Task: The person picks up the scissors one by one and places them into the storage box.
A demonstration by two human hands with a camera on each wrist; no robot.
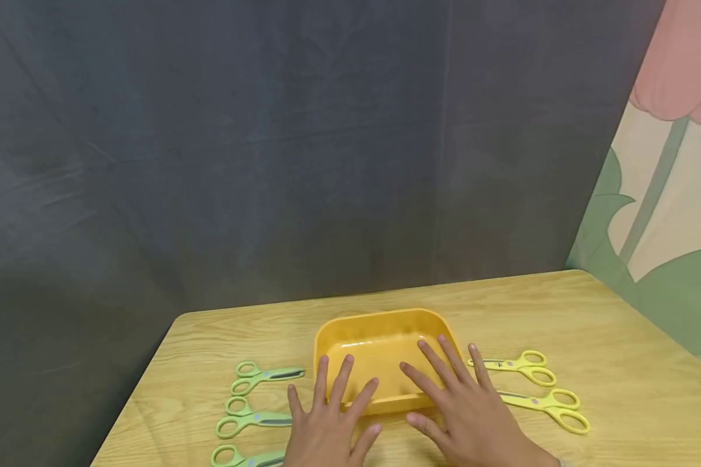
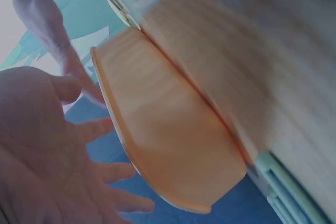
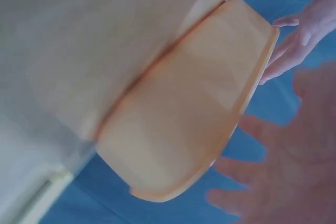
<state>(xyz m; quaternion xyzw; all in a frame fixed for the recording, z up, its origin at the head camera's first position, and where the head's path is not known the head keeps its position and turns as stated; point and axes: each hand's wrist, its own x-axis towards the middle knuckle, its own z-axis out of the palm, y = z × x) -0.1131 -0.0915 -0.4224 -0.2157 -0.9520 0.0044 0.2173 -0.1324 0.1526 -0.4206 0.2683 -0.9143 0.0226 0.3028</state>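
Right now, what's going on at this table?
A person holds both hands, fingers spread, over the near side of an empty yellow tray on a wooden table. The left hand and right hand hold nothing; whether they touch the tray cannot be told. Three green scissors lie left of the tray, and two yellow scissors lie right of it, all on the table and outside the tray.

place: staged recording corner, likely a classroom or playroom | evidence: wooden table point(image 1: 561, 311); dark cloth backdrop point(image 1: 269, 143) hung behind the table; painted flower mural point(image 1: 666, 194) right of the table; child-style plastic scissors point(image 1: 526, 366) on the table
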